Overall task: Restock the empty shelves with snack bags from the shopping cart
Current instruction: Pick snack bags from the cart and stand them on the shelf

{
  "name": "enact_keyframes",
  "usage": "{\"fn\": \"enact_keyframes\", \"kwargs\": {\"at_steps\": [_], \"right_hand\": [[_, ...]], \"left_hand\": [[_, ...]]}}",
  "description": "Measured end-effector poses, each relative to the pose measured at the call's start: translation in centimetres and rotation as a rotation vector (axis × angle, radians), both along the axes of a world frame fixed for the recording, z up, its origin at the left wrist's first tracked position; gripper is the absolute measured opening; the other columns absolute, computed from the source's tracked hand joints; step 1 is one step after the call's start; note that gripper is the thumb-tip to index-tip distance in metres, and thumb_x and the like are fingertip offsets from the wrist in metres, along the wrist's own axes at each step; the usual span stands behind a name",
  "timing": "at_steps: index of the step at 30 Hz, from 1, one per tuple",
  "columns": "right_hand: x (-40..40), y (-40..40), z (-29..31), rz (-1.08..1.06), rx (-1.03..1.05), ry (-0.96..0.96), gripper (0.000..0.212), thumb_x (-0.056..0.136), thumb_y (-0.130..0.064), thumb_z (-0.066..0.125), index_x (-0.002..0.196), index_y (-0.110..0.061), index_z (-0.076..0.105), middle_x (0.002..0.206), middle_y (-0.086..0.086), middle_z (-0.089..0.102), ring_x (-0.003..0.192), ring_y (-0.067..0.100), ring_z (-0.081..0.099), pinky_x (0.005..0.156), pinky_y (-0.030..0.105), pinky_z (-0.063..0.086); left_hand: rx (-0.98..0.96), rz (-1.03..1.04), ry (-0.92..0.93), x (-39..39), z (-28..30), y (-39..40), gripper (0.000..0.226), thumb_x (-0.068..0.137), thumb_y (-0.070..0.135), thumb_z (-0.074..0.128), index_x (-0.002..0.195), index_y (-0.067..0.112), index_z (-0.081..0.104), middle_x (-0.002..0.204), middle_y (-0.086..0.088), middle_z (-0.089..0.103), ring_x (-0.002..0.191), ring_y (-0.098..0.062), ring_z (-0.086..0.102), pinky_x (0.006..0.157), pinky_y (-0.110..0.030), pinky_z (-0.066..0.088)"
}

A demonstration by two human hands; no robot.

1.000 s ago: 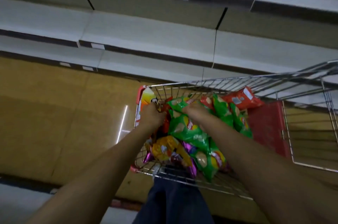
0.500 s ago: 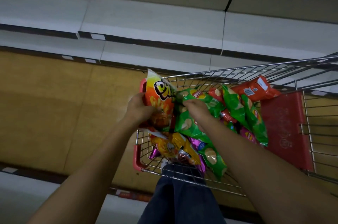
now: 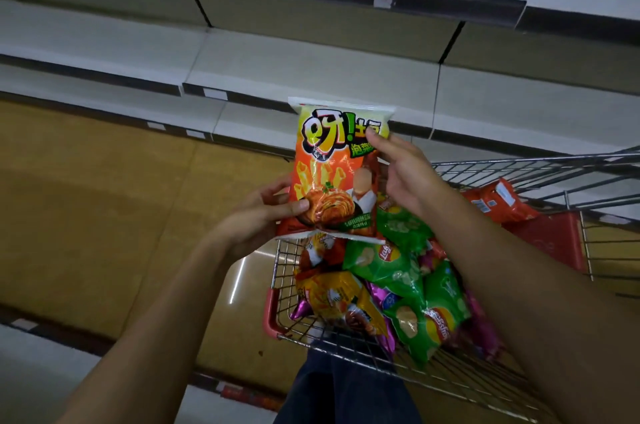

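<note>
An orange snack bag point(image 3: 332, 167) with yellow fries printed on it is held upright above the shopping cart point(image 3: 519, 169). My left hand point(image 3: 263, 215) grips its lower left corner, thumb on the front. My right hand point(image 3: 403, 170) holds its upper right edge with the fingertips. Below, the wire cart holds several snack bags: green chip bags point(image 3: 388, 260), a yellow-orange bag point(image 3: 339, 299), purple bags point(image 3: 381, 299) and a red bag point(image 3: 498, 201). Bare white shelves point(image 3: 311, 63) run across the top of the view, beyond the cart.
The tan floor point(image 3: 104, 198) stretches to the left of the cart. A red plastic panel point(image 3: 547, 240) sits inside the cart on the right. My dark trouser leg point(image 3: 346, 385) shows under the cart's near edge. A pale ledge point(image 3: 41, 364) lies at bottom left.
Both hands were down among the bags in the cart. The left hand pulled the orange bag up and out, and the right hand left the green bags and took the orange bag's top edge.
</note>
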State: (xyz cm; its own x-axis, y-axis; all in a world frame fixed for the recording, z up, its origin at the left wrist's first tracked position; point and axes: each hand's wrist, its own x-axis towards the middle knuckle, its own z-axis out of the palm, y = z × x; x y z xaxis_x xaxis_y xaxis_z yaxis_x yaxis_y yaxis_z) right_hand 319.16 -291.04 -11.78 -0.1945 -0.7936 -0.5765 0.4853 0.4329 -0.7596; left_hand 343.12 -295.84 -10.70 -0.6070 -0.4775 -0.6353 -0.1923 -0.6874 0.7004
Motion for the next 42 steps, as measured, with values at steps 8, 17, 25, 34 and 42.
{"fn": "enact_keyframes", "kwargs": {"at_steps": [8, 17, 25, 34, 42], "right_hand": [[-1.7, 2.0, 7.3, -0.007, -0.1, 0.093, 0.045, 0.086, -0.04, 0.069, 0.122, -0.014, 0.064, 0.111, 0.009, 0.07, 0.101, 0.028, 0.066, 0.077, 0.046, 0.058], [-5.8, 2.8, 16.7, 0.039, -0.21, 0.244, 0.047, 0.085, -0.051, 0.065, 0.121, -0.021, 0.062, 0.118, 0.006, 0.069, 0.109, 0.031, 0.066, 0.089, 0.051, 0.055], [-9.9, -0.7, 26.2, -0.016, -0.305, 0.379, 0.032, 0.091, -0.036, 0.064, 0.107, -0.009, 0.064, 0.105, 0.013, 0.072, 0.089, 0.03, 0.07, 0.074, 0.042, 0.056], [-8.8, -6.3, 40.8, -0.188, -0.437, 0.462, 0.039, 0.092, -0.044, 0.06, 0.122, -0.02, 0.061, 0.12, 0.01, 0.068, 0.1, 0.029, 0.066, 0.08, 0.042, 0.055], [-7.2, -8.1, 46.6, -0.171, -0.509, 0.524, 0.041, 0.091, -0.042, 0.064, 0.123, -0.018, 0.057, 0.118, 0.01, 0.065, 0.104, 0.027, 0.064, 0.091, 0.048, 0.054]], "left_hand": [[-0.095, 0.02, 0.087, -1.9, 4.2, 1.3, 0.058, 0.067, 0.006, 0.079, 0.122, 0.01, 0.058, 0.112, -0.015, 0.07, 0.101, -0.03, 0.068, 0.082, -0.04, 0.058], [-0.169, 0.035, 0.122, -5.3, 10.3, 1.7, 0.06, 0.075, -0.004, 0.067, 0.131, 0.009, 0.05, 0.12, -0.021, 0.065, 0.111, -0.036, 0.063, 0.096, -0.047, 0.051], [-0.247, 0.067, 0.256, -10.6, 18.6, -1.3, 0.057, 0.074, -0.002, 0.073, 0.127, 0.001, 0.053, 0.118, -0.021, 0.066, 0.105, -0.033, 0.066, 0.085, -0.037, 0.058], [-0.528, -0.033, 0.329, -12.0, 32.5, -8.2, 0.041, 0.078, 0.009, 0.069, 0.117, 0.005, 0.062, 0.116, -0.012, 0.069, 0.102, -0.024, 0.067, 0.094, -0.036, 0.052], [-0.839, -0.076, 0.112, -10.6, 38.5, -12.5, 0.051, 0.08, 0.018, 0.076, 0.126, 0.008, 0.057, 0.114, -0.006, 0.07, 0.104, -0.021, 0.067, 0.092, -0.035, 0.053]]}}
